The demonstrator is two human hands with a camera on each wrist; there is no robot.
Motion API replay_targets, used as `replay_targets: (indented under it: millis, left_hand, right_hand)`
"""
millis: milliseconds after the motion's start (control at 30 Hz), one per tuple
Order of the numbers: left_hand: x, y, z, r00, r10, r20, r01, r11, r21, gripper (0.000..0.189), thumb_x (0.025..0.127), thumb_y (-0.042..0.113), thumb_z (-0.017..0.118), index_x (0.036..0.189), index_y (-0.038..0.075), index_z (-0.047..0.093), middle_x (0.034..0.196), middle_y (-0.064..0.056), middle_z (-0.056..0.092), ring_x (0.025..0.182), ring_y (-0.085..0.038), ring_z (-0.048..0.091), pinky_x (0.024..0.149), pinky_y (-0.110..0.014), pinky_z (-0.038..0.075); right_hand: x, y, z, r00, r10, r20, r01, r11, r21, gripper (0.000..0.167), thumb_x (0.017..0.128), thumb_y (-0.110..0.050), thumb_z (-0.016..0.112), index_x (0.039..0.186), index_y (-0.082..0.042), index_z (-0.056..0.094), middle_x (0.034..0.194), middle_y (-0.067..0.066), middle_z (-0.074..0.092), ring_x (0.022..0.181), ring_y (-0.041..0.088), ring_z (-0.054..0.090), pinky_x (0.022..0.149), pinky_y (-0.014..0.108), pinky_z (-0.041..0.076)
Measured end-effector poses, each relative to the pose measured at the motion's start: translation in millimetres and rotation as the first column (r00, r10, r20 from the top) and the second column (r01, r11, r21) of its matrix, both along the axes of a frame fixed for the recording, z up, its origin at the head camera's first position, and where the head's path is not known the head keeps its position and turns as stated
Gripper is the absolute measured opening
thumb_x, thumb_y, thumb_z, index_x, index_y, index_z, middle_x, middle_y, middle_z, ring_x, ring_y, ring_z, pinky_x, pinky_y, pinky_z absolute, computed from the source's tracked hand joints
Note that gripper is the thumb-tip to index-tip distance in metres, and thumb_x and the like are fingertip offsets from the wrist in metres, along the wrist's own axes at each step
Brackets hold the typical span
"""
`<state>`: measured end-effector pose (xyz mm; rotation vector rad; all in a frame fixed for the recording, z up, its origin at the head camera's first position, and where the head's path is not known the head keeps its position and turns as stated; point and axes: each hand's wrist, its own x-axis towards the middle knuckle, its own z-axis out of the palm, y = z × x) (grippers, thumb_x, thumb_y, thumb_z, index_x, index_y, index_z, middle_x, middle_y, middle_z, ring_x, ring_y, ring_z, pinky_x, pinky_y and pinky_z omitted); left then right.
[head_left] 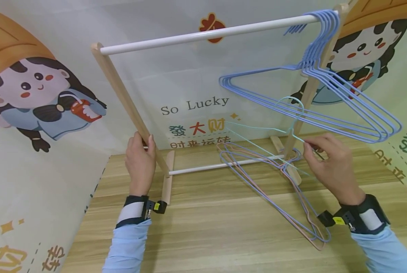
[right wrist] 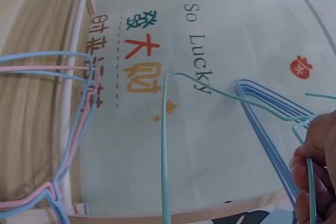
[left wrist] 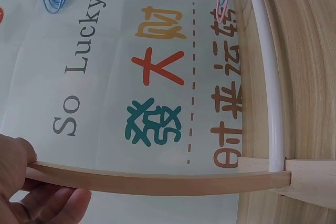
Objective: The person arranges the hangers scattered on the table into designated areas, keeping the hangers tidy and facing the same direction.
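Observation:
My left hand (head_left: 140,161) grips the left wooden post (head_left: 125,94) of a small clothes rack, thumb on one side and fingers on the other. My right hand (head_left: 331,163) pinches a mint-green wire hanger (head_left: 254,127) by its shoulder, the hook pointing up. In the head view this hanger overlaps the lower part of several blue hangers (head_left: 357,102) that hang bunched at the right end of the rack's white top rail (head_left: 196,36). The right wrist view shows the mint-green hanger (right wrist: 164,150) in front of the printed backdrop, fingers curled on its wire.
Below, blue and pink hangers (head_left: 275,203) lie in a loose pile on the wood-grain table (head_left: 203,231), overlapping the rack's lower white bar (head_left: 203,167). A backdrop (head_left: 176,83) with cartoon figures and lettering stands behind the rack.

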<state>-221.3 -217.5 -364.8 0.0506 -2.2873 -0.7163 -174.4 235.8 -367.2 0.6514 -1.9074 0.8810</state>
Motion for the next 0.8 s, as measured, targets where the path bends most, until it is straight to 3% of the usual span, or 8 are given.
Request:
replay_targets:
  millis: [200, 433, 800]
  left_hand:
    - [0.9, 0.1, -0.9, 1.0, -0.002, -0.004, 0.002, 1.0, -0.001, 0.033, 0.107, 0.028, 0.054, 0.104, -0.004, 0.058, 0.088, -0.019, 0.057, 0.08, -0.036, 0.064, 0.062, -0.047, 0.053]
    - [2.0, 0.1, -1.8, 1.0, 0.001, -0.004, -0.001, 1.0, -0.006, 0.032, 0.107, 0.027, 0.055, 0.104, -0.005, 0.058, 0.088, -0.019, 0.057, 0.08, -0.036, 0.064, 0.063, -0.048, 0.053]
    - [-1.3, -0.2, -0.6, 1.0, 0.006, -0.006, -0.006, 1.0, -0.003, 0.033, 0.107, 0.029, 0.054, 0.104, -0.004, 0.058, 0.089, -0.019, 0.057, 0.081, -0.035, 0.065, 0.063, -0.048, 0.054]
  right_hand:
    - [2.8, 0.5, 10.6, 1.0, -0.019, 0.007, 0.019, 0.999, -0.044, 0.016, 0.089, -0.002, 0.065, 0.096, 0.011, 0.073, 0.085, 0.02, 0.066, 0.079, 0.012, 0.055, 0.075, 0.015, 0.041]
    - [3.9, 1.1, 20.8, 0.999, -0.03, -0.018, 0.029, 0.999, -0.036, 0.028, 0.093, -0.014, 0.063, 0.096, 0.012, 0.073, 0.084, 0.022, 0.064, 0.078, 0.013, 0.054, 0.076, 0.015, 0.039]
    - [4.9, 0.0, 42.8, 0.997, -0.076, -0.018, 0.076, 0.997, -0.025, 0.014, 0.089, 0.009, 0.069, 0.102, 0.012, 0.073, 0.086, 0.022, 0.065, 0.081, 0.005, 0.052, 0.076, 0.016, 0.04]
